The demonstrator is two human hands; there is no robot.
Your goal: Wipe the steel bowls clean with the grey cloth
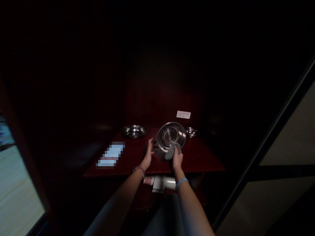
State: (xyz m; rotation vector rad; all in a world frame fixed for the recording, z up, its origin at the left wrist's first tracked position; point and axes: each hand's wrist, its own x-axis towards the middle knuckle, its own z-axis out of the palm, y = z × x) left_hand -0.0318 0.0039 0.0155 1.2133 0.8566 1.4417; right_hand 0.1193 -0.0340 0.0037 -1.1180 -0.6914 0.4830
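Evidently, a steel bowl (167,134) is held up in front of the right hand (178,160), tilted with its round face turned towards the wearer. A grey cloth (169,154) is gripped in that hand, closed with the thumb on top, and is pressed against the bowl's lower rim. The left hand (147,157) is held open beside the bowl, with its fingers spread; whether the rim is touched by any fingertip cannot be told.

Beyond the left hand and further to the left, a shallow steel dish (135,131) is set down on the dark red shelf (200,160). Past the right hand, smaller steel bowls (191,132) are partly hidden behind the raised one (how many are stacked there cannot be made out). A pale sheet (112,154), blurred into blocks, is seen to the left of the left hand, and a white fitting (157,184) is seen below the hands, between the forearms.

The bowl seems to be supported mainly at one side, through fabric, so a slip could be caused by a loose pinch or a sliding fold, and the shelf could be struck by the rim. If it were swung too far right, the smaller bowls could be knocked.
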